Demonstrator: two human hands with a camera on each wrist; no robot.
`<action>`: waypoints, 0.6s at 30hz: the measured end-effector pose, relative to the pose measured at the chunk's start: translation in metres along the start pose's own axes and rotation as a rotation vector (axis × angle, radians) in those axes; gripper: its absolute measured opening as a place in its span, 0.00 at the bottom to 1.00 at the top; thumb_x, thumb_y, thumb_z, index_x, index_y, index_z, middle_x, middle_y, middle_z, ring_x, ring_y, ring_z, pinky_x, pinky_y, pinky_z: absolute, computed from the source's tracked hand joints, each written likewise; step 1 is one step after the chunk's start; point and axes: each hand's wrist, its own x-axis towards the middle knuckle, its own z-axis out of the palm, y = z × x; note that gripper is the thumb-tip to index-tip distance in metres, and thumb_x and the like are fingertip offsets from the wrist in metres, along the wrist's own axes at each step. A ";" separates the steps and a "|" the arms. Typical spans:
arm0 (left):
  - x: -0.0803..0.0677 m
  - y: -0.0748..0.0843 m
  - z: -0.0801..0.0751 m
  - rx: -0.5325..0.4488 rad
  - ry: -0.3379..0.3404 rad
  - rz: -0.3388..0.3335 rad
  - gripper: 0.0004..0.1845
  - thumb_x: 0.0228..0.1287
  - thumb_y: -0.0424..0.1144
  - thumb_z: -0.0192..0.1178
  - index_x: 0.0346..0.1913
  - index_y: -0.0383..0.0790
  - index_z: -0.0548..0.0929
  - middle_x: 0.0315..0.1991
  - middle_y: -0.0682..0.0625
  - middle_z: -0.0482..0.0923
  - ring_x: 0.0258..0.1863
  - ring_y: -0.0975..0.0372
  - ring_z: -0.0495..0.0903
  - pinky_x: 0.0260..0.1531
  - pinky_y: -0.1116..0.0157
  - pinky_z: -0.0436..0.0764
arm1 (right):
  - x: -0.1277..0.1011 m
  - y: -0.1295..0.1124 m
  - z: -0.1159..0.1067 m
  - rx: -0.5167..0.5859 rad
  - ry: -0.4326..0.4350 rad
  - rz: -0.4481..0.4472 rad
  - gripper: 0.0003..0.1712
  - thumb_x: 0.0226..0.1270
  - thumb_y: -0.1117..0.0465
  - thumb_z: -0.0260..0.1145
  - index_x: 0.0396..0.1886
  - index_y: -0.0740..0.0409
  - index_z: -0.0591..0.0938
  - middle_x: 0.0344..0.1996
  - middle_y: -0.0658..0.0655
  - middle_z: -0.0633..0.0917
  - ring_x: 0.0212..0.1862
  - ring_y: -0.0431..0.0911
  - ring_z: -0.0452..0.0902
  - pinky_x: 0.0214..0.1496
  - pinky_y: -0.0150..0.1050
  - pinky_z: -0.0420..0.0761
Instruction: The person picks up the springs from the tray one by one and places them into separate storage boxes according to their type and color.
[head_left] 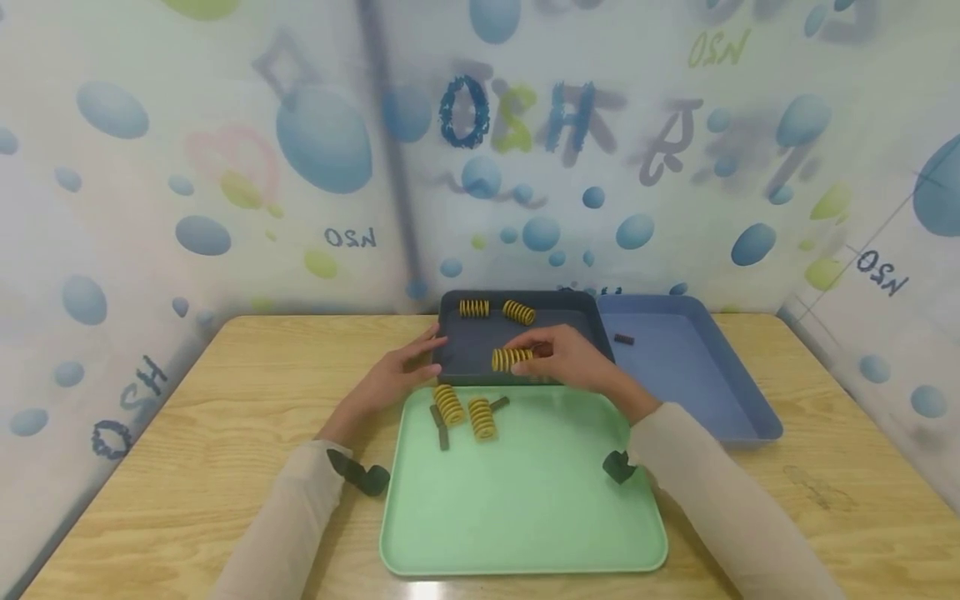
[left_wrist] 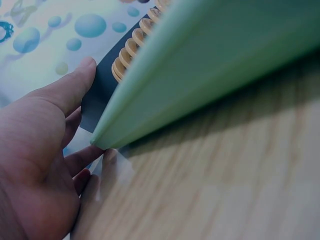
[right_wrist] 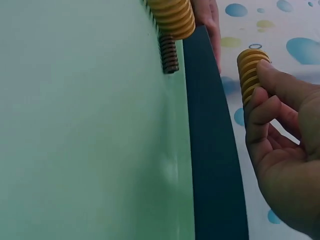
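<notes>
One yellow spring (head_left: 512, 359) is pinched in the right hand (head_left: 572, 358) over the dark tray (head_left: 480, 342). The left hand (head_left: 393, 375), fingers relaxed, rests against that tray's edge.

A yellow coil spring (head_left: 512, 359) lay sideways in the fingers of the right hand (head_left: 573, 360), above the near rim of the dark tray (head_left: 480, 342).

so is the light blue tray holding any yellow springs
No, the light blue tray holds only one small dark piece near its far end.
</notes>
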 end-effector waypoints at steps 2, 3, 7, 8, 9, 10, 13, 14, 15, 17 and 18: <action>0.000 0.000 0.000 0.004 0.004 0.002 0.30 0.69 0.50 0.55 0.71 0.47 0.65 0.76 0.58 0.47 0.73 0.61 0.45 0.69 0.52 0.48 | 0.005 0.004 -0.001 -0.005 0.017 0.018 0.21 0.62 0.49 0.69 0.55 0.45 0.81 0.37 0.58 0.85 0.33 0.56 0.78 0.35 0.52 0.79; 0.000 0.000 0.000 0.006 0.005 0.004 0.30 0.69 0.50 0.56 0.71 0.47 0.65 0.76 0.58 0.47 0.73 0.60 0.45 0.69 0.52 0.48 | 0.008 0.006 -0.001 -0.009 0.024 0.023 0.21 0.61 0.48 0.69 0.55 0.44 0.81 0.36 0.59 0.85 0.32 0.57 0.77 0.34 0.52 0.78; 0.000 0.001 -0.001 0.009 0.009 0.012 0.30 0.69 0.50 0.56 0.71 0.46 0.65 0.76 0.57 0.47 0.73 0.59 0.46 0.69 0.52 0.48 | 0.019 0.013 -0.003 -0.015 0.048 0.052 0.23 0.61 0.47 0.69 0.55 0.45 0.81 0.36 0.59 0.85 0.33 0.58 0.77 0.35 0.52 0.78; 0.000 0.001 -0.001 0.009 0.009 0.013 0.30 0.69 0.50 0.56 0.71 0.46 0.65 0.76 0.57 0.47 0.73 0.59 0.46 0.69 0.52 0.48 | 0.021 0.014 -0.003 -0.016 0.055 0.060 0.23 0.61 0.47 0.69 0.55 0.45 0.81 0.36 0.58 0.85 0.34 0.58 0.77 0.35 0.52 0.79; 0.000 0.001 -0.001 0.010 0.008 0.013 0.30 0.69 0.50 0.56 0.71 0.46 0.65 0.76 0.57 0.47 0.73 0.59 0.46 0.69 0.52 0.48 | 0.023 0.016 -0.004 -0.015 0.060 0.068 0.23 0.61 0.47 0.69 0.56 0.45 0.81 0.37 0.57 0.85 0.34 0.57 0.77 0.35 0.51 0.79; 0.000 0.001 -0.001 0.011 0.008 0.013 0.30 0.69 0.50 0.56 0.71 0.46 0.65 0.76 0.57 0.47 0.73 0.59 0.46 0.69 0.52 0.48 | 0.025 0.017 -0.004 -0.016 0.068 0.077 0.23 0.61 0.47 0.69 0.56 0.45 0.81 0.38 0.56 0.84 0.35 0.57 0.78 0.36 0.50 0.79; 0.001 0.000 -0.001 0.015 0.005 0.012 0.30 0.69 0.51 0.56 0.71 0.46 0.65 0.76 0.57 0.47 0.73 0.59 0.46 0.69 0.51 0.49 | 0.030 0.019 -0.003 -0.019 0.098 0.103 0.23 0.61 0.48 0.70 0.56 0.45 0.81 0.41 0.52 0.84 0.36 0.54 0.79 0.37 0.48 0.80; 0.001 0.000 -0.001 0.014 0.005 0.008 0.31 0.69 0.51 0.56 0.71 0.47 0.65 0.75 0.58 0.47 0.73 0.59 0.45 0.69 0.51 0.48 | 0.031 0.020 -0.002 -0.021 0.106 0.107 0.23 0.61 0.49 0.70 0.56 0.46 0.81 0.42 0.50 0.83 0.37 0.53 0.79 0.37 0.47 0.80; 0.001 0.000 0.000 0.015 0.005 0.005 0.31 0.69 0.51 0.56 0.71 0.47 0.65 0.75 0.58 0.47 0.73 0.59 0.45 0.69 0.51 0.48 | 0.033 0.021 -0.001 -0.021 0.111 0.111 0.23 0.61 0.49 0.69 0.56 0.46 0.81 0.43 0.50 0.83 0.37 0.53 0.79 0.37 0.47 0.80; 0.001 0.000 0.000 0.012 0.005 0.000 0.30 0.69 0.51 0.56 0.71 0.47 0.65 0.75 0.58 0.47 0.73 0.58 0.45 0.69 0.51 0.48 | 0.037 0.022 0.002 -0.023 0.123 0.118 0.23 0.61 0.50 0.70 0.56 0.47 0.81 0.44 0.50 0.83 0.37 0.51 0.80 0.37 0.45 0.81; 0.001 0.000 0.001 0.010 0.005 -0.002 0.30 0.69 0.50 0.56 0.71 0.47 0.65 0.76 0.58 0.47 0.74 0.57 0.45 0.69 0.51 0.48 | 0.039 0.023 0.003 -0.025 0.131 0.122 0.23 0.61 0.50 0.70 0.56 0.47 0.81 0.45 0.50 0.83 0.36 0.50 0.80 0.37 0.44 0.81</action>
